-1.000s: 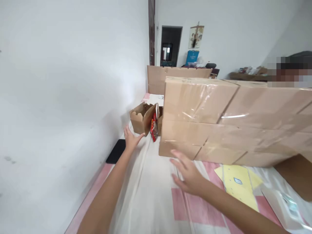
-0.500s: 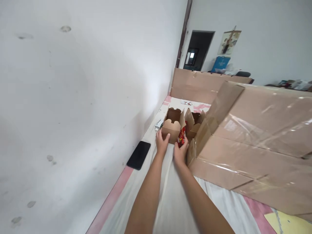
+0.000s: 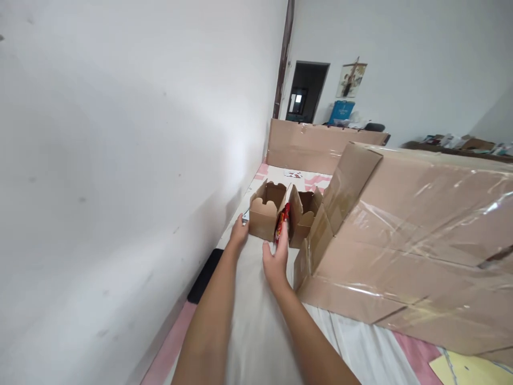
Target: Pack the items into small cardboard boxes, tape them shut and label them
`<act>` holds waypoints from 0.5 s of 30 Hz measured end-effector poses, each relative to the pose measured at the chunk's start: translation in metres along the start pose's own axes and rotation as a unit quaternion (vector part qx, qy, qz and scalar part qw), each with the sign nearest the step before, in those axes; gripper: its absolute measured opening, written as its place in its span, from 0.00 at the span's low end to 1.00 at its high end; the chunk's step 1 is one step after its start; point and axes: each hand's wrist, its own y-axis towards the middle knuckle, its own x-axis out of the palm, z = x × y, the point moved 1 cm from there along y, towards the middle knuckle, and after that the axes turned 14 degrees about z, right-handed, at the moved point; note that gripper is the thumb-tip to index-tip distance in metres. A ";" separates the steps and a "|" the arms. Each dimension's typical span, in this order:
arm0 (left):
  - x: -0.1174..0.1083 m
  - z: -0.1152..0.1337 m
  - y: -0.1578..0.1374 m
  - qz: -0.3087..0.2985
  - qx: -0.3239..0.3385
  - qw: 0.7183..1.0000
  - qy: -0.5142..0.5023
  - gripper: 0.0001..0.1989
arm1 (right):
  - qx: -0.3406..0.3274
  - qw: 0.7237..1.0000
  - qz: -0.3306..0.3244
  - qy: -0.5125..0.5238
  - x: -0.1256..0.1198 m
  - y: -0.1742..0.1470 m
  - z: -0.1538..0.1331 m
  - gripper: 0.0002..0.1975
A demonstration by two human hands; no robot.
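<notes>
My left hand [image 3: 239, 234] is at the near left corner of an open cardboard box [image 3: 263, 220], its fingers reaching forward beside a small white item [image 3: 246, 216]. The fingers look extended, though their far ends are partly hidden. My right hand [image 3: 276, 262] is just in front of the gap between this box and a second open cardboard box [image 3: 300, 235]. Its thumb stands apart from the fingers, which lie against a shiny red packet [image 3: 282, 222]. That packet is upright in the gap between the boxes. The insides of both boxes are mostly hidden.
A white wall [image 3: 120, 160] runs along the left, with a black phone-like slab [image 3: 205, 275] beside it. Large taped cardboard [image 3: 401, 235] stands close on the right, and a cardboard panel [image 3: 308, 144] closes the far end. Patterned cards [image 3: 293, 174] lie beyond the boxes.
My left hand has slid off the left box's front to its left side. My right hand's thumb has spread away from the red packet. The view has shifted, moving the scene left.
</notes>
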 end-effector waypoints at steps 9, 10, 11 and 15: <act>0.003 -0.006 -0.008 -0.008 0.007 0.996 0.086 0.20 | 0.129 0.990 0.047 -0.037 0.044 0.076 0.015 0.40; 0.002 -0.005 -0.007 -0.010 0.004 0.997 0.082 0.19 | 0.151 0.986 0.051 -0.045 0.047 0.080 0.021 0.39; 0.001 -0.003 -0.006 -0.012 0.001 0.997 0.076 0.19 | 0.167 0.983 0.054 -0.052 0.049 0.083 0.026 0.39; -0.001 0.001 -0.007 -0.004 -0.028 0.998 0.047 0.17 | 0.187 0.978 0.069 -0.067 0.054 0.083 0.044 0.37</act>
